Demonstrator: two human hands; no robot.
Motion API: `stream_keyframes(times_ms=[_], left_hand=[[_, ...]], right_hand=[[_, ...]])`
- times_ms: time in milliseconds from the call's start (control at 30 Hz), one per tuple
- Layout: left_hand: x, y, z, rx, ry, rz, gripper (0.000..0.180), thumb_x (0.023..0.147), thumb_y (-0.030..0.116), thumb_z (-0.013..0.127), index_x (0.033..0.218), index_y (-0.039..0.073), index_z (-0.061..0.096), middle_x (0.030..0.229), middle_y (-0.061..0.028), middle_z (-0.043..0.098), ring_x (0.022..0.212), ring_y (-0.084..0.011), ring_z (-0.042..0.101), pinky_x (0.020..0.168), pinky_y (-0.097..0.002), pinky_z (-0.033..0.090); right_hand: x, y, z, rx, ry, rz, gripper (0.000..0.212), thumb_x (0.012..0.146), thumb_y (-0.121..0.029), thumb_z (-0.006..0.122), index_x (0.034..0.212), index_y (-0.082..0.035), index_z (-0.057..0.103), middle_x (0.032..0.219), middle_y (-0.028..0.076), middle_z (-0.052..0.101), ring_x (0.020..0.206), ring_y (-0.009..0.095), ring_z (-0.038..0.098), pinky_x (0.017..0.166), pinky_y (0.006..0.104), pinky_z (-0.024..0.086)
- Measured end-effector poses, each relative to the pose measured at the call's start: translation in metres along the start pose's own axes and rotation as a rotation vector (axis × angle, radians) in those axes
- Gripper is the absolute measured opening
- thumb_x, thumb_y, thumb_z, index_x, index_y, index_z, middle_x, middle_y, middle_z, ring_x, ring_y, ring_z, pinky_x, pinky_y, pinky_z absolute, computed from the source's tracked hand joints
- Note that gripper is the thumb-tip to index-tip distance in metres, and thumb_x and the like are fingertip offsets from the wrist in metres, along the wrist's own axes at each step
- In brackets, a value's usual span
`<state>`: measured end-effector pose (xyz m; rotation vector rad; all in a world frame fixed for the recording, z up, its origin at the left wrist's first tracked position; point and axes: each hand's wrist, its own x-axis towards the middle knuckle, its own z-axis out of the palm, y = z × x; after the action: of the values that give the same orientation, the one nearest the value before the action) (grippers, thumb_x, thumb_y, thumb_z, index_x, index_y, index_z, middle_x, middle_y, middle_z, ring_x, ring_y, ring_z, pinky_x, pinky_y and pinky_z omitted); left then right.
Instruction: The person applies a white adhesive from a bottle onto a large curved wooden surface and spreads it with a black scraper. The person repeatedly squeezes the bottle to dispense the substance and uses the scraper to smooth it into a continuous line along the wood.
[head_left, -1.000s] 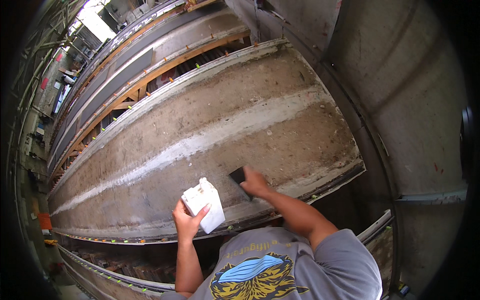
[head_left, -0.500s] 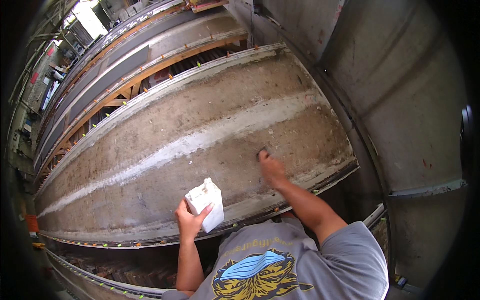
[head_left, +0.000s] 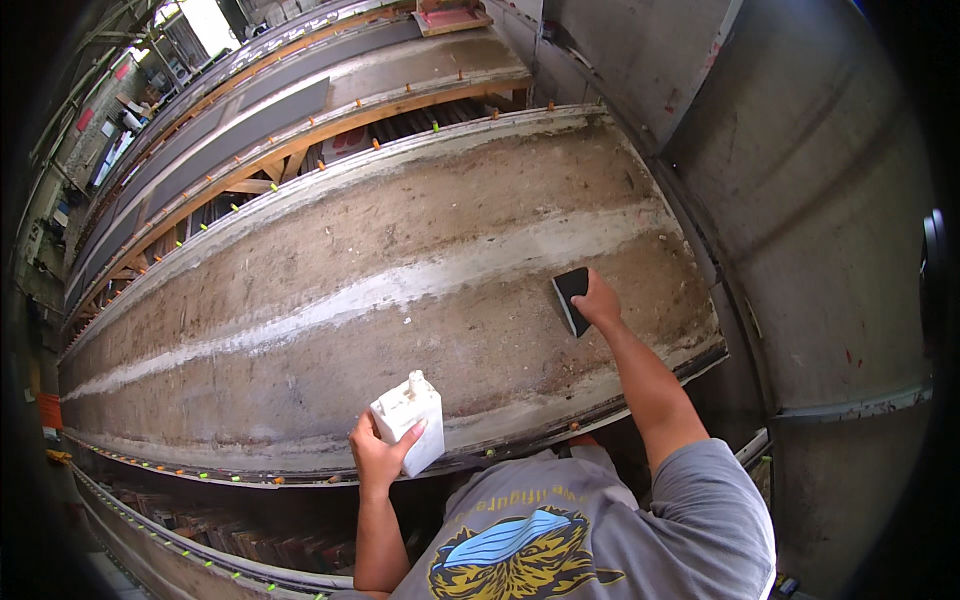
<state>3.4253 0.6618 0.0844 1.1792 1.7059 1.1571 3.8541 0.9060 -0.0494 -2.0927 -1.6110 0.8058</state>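
My left hand [head_left: 378,450] is wrapped round a white plastic container [head_left: 412,425], with the thumb across its side. The container has a short neck on its upper edge and is held tilted over the near edge of a long table. My right hand [head_left: 598,300] grips one side of a flat black scraper [head_left: 573,292] with a pale lower edge. The scraper is over the right part of the stained brown tabletop [head_left: 480,340], its pale edge at or close to the surface. A whitish band [head_left: 380,290] runs lengthwise along the top.
Small orange and green clips line the table's edges. Beyond it stand more long tables, one with a dark sheet [head_left: 240,140]. A grey wall [head_left: 820,250] rises at the right. Below the near edge, dark wood-framed pieces [head_left: 260,535] are stacked on edge.
My right hand has moved right and slightly farther away, and the scraper's broad black face now shows. My left hand still holds the container in nearly the same place. The view has shifted slightly.
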Motion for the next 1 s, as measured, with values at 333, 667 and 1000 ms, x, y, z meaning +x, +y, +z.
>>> stream_keyframes(times_ms=[333, 667, 1000], left_hand=[[0.0, 0.004, 0.016, -0.07, -0.064, 0.005, 0.05, 0.072, 0.016, 0.093, 0.111, -0.004, 0.068, 0.105, -0.0139, 0.076, 0.096, -0.0196, 0.073, 0.086, -0.0358, 0.056], [-0.009, -0.004, 0.054, 0.055, -0.059, 0.022, 0.052, 0.07, 0.02, 0.094, 0.109, -0.004, 0.068, 0.101, -0.0158, 0.077, 0.092, -0.0222, 0.074, 0.084, -0.0365, 0.057], [-0.015, 0.033, 0.144, 0.134, -0.061, -0.009, 0.055, 0.072, 0.016, 0.093, 0.116, -0.003, 0.067, 0.109, -0.014, 0.075, 0.101, -0.0206, 0.072, 0.09, -0.036, 0.056]], right_hand=[[-0.045, -0.052, 0.117, 0.205, -0.097, -0.185, 0.067, 0.072, -0.025, 0.085, 0.129, -0.004, 0.059, 0.117, 0.024, 0.07, 0.11, 0.043, 0.067, 0.093, 0.0476, 0.053], [0.006, -0.014, 0.038, 0.083, 0.004, -0.185, 0.063, 0.071, -0.026, 0.085, 0.124, -0.003, 0.059, 0.115, 0.025, 0.07, 0.11, 0.042, 0.067, 0.093, 0.0476, 0.054], [0.037, 0.044, -0.052, 0.022, 0.014, -0.031, 0.062, 0.077, -0.024, 0.081, 0.13, -0.004, 0.056, 0.114, 0.025, 0.07, 0.109, 0.044, 0.067, 0.091, 0.0502, 0.053]])
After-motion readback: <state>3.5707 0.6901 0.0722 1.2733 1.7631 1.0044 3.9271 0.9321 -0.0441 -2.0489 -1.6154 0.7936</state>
